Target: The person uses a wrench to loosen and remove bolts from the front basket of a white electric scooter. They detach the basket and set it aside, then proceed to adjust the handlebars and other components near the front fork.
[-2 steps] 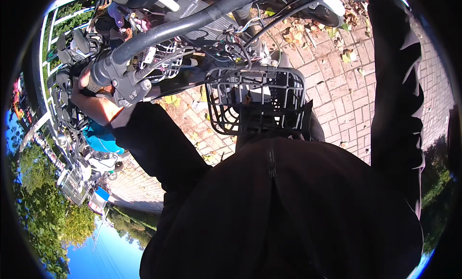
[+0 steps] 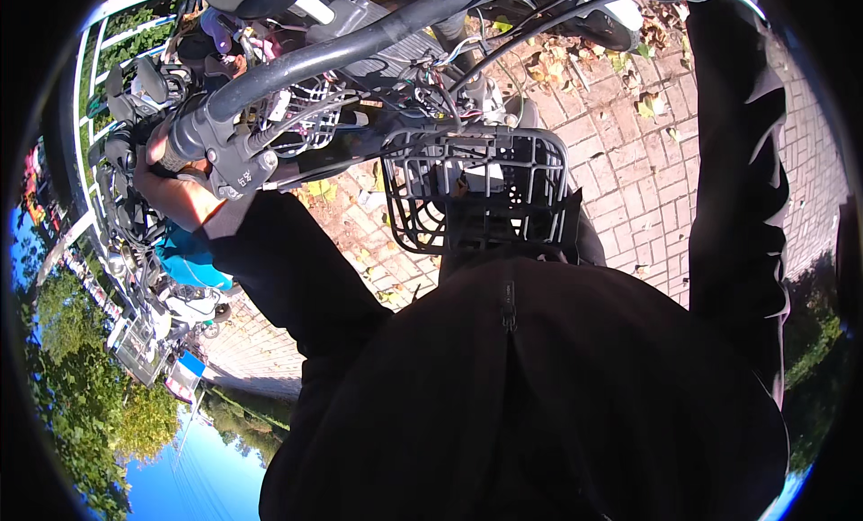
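Observation:
My left hand (image 2: 169,187) is wrapped round the left grip (image 2: 180,166) of a black handlebar (image 2: 324,52) that crosses the upper view. Beside it are a dark clamp housing (image 2: 241,170) and cables. My right arm (image 2: 733,161), in a black sleeve, reaches up to the bar's right end at the top edge; I cannot see that hand. Below the bar, a black wire basket (image 2: 476,148) sits in front of my body, with dark parts behind its grid.
Several parked bikes and scooters (image 2: 184,301), one with a teal cover (image 2: 193,260), line the left along a white railing (image 2: 90,107). Brick paving (image 2: 634,143) with fallen leaves lies to the right of the basket. Trees (image 2: 72,377) show at the lower left.

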### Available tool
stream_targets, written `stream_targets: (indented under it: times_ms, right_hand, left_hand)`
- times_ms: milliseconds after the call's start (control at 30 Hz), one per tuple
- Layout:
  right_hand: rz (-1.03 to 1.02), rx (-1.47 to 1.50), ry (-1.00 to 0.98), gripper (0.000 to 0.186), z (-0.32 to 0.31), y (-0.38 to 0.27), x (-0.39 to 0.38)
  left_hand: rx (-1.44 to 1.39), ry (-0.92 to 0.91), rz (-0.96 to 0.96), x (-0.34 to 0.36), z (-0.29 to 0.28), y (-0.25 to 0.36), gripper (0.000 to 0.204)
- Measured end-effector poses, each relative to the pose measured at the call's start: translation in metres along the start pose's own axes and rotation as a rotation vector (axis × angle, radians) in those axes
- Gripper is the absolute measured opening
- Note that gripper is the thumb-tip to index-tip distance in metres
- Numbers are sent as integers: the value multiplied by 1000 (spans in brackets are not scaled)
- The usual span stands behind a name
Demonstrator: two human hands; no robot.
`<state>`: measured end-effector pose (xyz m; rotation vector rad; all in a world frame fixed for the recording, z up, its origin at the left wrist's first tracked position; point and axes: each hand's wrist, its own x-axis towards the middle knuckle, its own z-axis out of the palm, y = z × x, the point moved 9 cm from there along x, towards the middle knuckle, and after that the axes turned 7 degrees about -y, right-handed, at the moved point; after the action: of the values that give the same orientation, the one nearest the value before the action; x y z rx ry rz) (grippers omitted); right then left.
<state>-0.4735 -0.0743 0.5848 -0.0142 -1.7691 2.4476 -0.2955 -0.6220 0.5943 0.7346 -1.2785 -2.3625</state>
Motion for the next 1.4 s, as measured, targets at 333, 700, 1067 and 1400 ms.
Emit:
stream_targets:
  times_ms: [333,700,1067,1400]
  right_hand:
    - [-23,19,36,38,6,-9,-12]
    - [0,-65,-103,36,11,9,14]
    - [-1,-76,-141,33,1,3,26]
    - [-3,-99,-133,31,5,9,30]
  left_hand:
    - [-94,-627,-492,190,31,-46,21]
    - [-349,-271,-219,20,-1,-1,10]
    - [-272,-432,-449,136,45,-34,21]
    - [-154,-434,-226,56,4,-9,15]
